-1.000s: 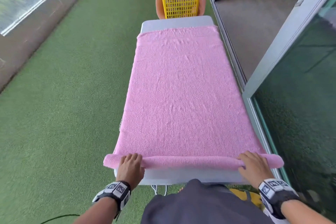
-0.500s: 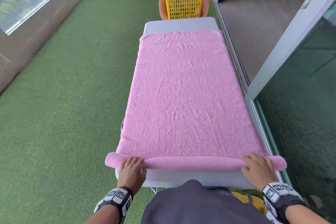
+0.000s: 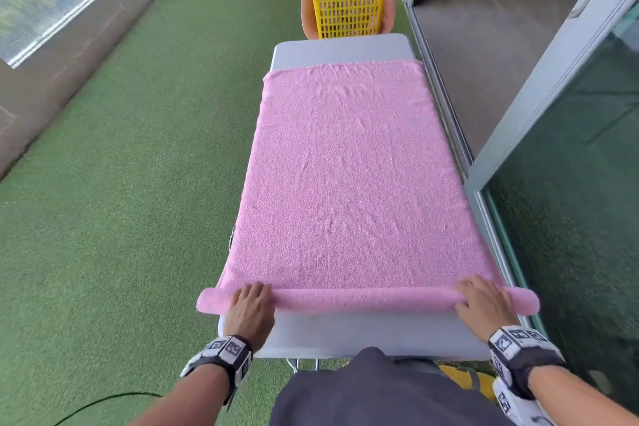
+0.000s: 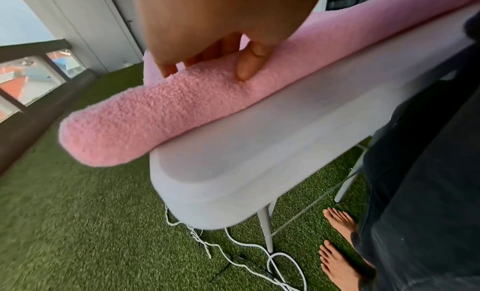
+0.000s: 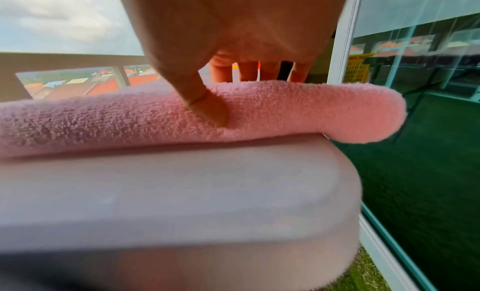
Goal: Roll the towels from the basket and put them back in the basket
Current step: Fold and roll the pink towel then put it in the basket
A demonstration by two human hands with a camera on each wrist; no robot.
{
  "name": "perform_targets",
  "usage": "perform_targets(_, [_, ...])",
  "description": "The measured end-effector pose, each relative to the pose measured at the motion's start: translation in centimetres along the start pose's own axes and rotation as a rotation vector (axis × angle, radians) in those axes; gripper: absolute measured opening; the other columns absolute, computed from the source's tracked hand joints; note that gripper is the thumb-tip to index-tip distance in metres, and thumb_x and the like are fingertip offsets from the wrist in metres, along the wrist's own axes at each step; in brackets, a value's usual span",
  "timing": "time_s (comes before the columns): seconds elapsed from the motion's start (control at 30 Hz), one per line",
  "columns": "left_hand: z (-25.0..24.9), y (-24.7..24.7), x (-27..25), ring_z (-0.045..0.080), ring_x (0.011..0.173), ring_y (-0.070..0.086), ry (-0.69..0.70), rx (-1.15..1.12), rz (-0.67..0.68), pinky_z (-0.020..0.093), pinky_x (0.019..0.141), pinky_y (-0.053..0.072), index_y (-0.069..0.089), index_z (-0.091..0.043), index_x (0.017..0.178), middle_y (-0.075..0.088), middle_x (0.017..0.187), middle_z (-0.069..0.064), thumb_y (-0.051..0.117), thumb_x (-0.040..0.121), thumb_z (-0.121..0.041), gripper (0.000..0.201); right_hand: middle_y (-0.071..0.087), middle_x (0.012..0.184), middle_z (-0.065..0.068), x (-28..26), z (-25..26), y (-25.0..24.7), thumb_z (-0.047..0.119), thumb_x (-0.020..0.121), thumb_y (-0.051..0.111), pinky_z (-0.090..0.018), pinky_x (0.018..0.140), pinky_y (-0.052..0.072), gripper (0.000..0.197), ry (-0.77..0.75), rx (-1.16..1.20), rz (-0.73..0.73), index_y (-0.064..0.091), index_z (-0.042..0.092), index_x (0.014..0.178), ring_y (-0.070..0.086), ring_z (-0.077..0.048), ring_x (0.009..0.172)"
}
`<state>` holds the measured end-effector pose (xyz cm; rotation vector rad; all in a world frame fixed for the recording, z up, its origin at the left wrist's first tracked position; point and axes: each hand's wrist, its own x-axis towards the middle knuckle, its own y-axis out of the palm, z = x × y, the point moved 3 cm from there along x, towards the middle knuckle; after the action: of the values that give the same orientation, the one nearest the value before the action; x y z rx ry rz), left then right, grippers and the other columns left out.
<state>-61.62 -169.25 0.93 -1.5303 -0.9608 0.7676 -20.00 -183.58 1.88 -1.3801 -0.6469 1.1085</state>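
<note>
A pink towel [image 3: 349, 176] lies flat along a long white table [image 3: 339, 47]; its near edge is wound into a thin roll [image 3: 363, 299] that sticks out past both table sides. My left hand [image 3: 250, 301] grips the roll near its left end, fingers over the top and thumb [image 4: 246, 67] pressed into the near side. My right hand [image 3: 482, 297] holds the right end of the roll [image 5: 311, 110] the same way, thumb [image 5: 207, 106] dug into the cloth. A yellow basket [image 3: 349, 0] stands beyond the table's far end.
The basket sits on a round peach stool [image 3: 307, 14]. Green turf [image 3: 138, 183] spreads to the left up to a low wall with windows. Glass doors and a metal frame [image 3: 539, 107] run close along the right. White cables [image 4: 233, 254] and bare feet [image 4: 337, 223] are under the table.
Both hands have pushed the roll a little farther up the table, away from me, leaving more bare table at the near edge. The roll looks slightly thicker.
</note>
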Motion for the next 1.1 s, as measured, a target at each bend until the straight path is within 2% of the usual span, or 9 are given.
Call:
perform_targets(0.07, [0.2,0.8,-0.1,0.029,0.112,0.06,-0.046,0.028,0.012,0.047,0.109,0.036,0.055,-0.004,0.129,0.063,0.122,0.01,0.031,0.078,-0.005,0.056,0.037,0.149,0.008,0.4,-0.1,0.2,0.031,0.096,0.045,-0.042,0.113,0.024,0.047,-0.018,0.072,-0.071,0.041,0.025,0.143,0.036,-0.019,0.136])
perform_targets(0.17, [0.1,2.0,-2.2,0.029,0.13,0.045,0.022,0.034,0.024,0.035,0.115,0.007,0.044,-0.005,0.138,0.051,0.138,0.014,0.058,0.083,-0.019,0.059,0.021,0.155,0.013,-1.4,-0.4,2.5,0.037,0.094,0.049,-0.044,0.118,0.009,0.063,-0.053,0.016,0.079,0.023,0.028,0.15,0.018,-0.013,0.145])
perform_targets(0.3, [0.1,1.6,-2.8,0.022,0.101,0.066,-0.018,-0.021,0.139,0.043,0.106,0.04,0.068,-0.013,0.108,0.07,0.107,0.003,0.083,0.062,-0.016,0.048,0.057,0.128,0.013,-2.8,-0.1,2.4,0.023,0.077,0.069,-0.04,0.11,0.027,0.05,0.002,-0.035,0.083,0.055,0.032,0.124,0.049,-0.012,0.121])
perform_targets(0.4, [0.1,-0.2,-0.6,0.012,0.067,0.059,0.003,-0.076,0.07,0.043,0.073,0.056,0.064,-0.019,0.075,0.066,0.074,-0.006,0.052,0.082,-0.023,0.015,0.058,0.118,0.019,-0.6,0.2,0.3,0.033,0.08,0.063,-0.034,0.1,0.031,0.028,0.007,-0.089,0.099,0.058,0.044,0.105,0.048,-0.005,0.103])
perform_targets(0.6, [0.4,1.3,0.7,0.024,0.139,0.029,-0.043,-0.066,0.122,0.04,0.119,0.011,0.034,-0.005,0.144,0.031,0.147,0.007,0.03,0.096,-0.028,0.053,0.013,0.157,0.014,0.0,0.5,0.2,0.04,0.098,0.039,-0.046,0.117,0.01,0.057,-0.043,0.057,0.094,0.019,0.031,0.151,0.013,-0.012,0.146])
perform_targets(0.73, [0.2,2.2,-2.3,0.027,0.113,0.062,0.046,-0.051,0.196,0.043,0.111,0.035,0.063,-0.008,0.12,0.066,0.12,0.009,0.087,0.059,-0.021,0.067,0.019,0.158,0.01,-3.6,0.4,2.5,0.044,0.085,0.053,-0.044,0.118,0.009,0.075,-0.022,-0.139,0.196,0.018,0.031,0.15,0.013,-0.013,0.146])
perform_targets(0.87, [0.0,0.1,-0.3,0.016,0.08,0.062,0.038,-0.057,0.146,0.042,0.083,0.054,0.067,-0.018,0.086,0.068,0.086,-0.004,0.077,0.068,-0.011,0.022,0.047,0.12,0.014,-1.5,1.2,0.0,0.034,0.084,0.052,-0.035,0.094,0.028,0.032,-0.01,-0.175,0.22,0.043,0.039,0.114,0.041,-0.012,0.118])
perform_targets(1.0, [0.0,-0.9,2.7,0.024,0.133,0.042,-0.027,0.029,0.189,0.045,0.119,0.015,0.044,-0.011,0.14,0.048,0.143,0.006,0.025,0.099,-0.028,0.049,0.04,0.144,0.012,1.5,1.7,-2.2,0.029,0.093,0.043,-0.042,0.111,0.022,0.045,-0.022,-0.053,0.172,0.04,0.035,0.137,0.035,-0.012,0.135])
perform_targets(1.1, [-0.2,-0.3,2.1,0.022,0.147,0.006,-0.065,0.071,0.323,0.041,0.113,-0.013,0.007,-0.014,0.153,0.006,0.156,-0.003,0.015,0.101,-0.043,0.06,0.014,0.158,0.012,0.5,1.8,-1.3,0.041,0.098,0.039,-0.043,0.117,0.007,0.061,-0.059,-0.034,0.194,0.015,0.027,0.152,0.013,-0.011,0.146])
